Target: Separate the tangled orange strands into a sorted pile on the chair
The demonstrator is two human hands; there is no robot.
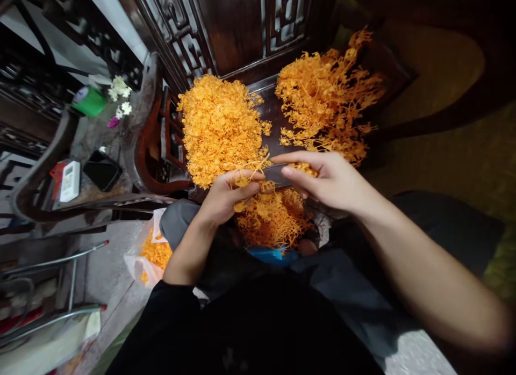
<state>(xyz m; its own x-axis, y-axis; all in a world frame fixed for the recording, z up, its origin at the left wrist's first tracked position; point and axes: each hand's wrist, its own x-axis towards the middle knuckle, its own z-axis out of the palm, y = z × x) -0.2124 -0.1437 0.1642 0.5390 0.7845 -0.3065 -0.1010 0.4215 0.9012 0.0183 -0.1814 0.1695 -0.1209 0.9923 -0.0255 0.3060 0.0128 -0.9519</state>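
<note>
My left hand (231, 196) is closed on an orange plastic-looking flower sprig (253, 165), its thin stems sticking up past the fingers. To the right, my right hand (324, 177) pinches a thin dark strip, with small orange pieces (304, 168) against its fingers. The strip reaches toward my left fingertips; what it is I cannot make out. Just beyond my hands, a dense heap of orange flower heads (221, 125) lies on the left of a dark wooden seat (274, 132). A looser pile of long-stemmed orange sprigs (328, 95) is on the right. More orange sprigs (274, 219) bunch below my hands.
Left of the seat is a wooden table (116, 133) with a black phone (101, 170), a white box (70, 181), a green tape roll (89, 100) and white flowers (120, 88). A plastic bag (137, 257) holding orange pieces stands on the floor. Blue plastic (274, 255) shows between my legs.
</note>
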